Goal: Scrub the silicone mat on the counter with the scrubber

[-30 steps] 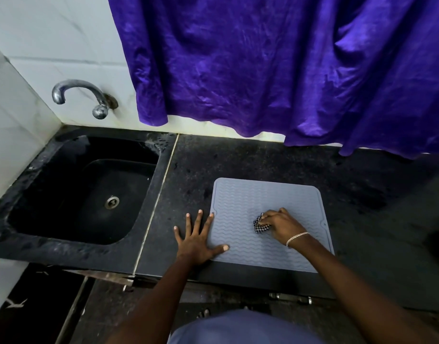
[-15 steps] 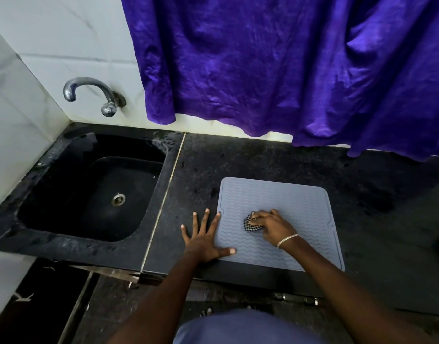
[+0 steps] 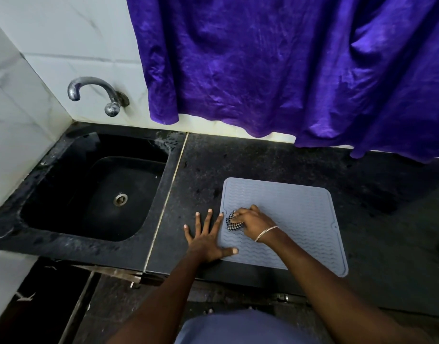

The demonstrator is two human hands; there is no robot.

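Scrubber [image 3: 233, 224] slid toward mat [image 3: 300, 214] edge, right hand [image 3: 254, 220] grasping it, left hand [image 3: 207, 242] flat, released, straddling edge

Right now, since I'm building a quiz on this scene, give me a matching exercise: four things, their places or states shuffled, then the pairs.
1 left hand
2 scrubber
3 tap
4 purple curtain

a hangs over the counter's back edge
b spread flat at the mat's left edge
c on the wall above the sink
d gripped by the right hand

Pairs: 1-b, 2-d, 3-c, 4-a
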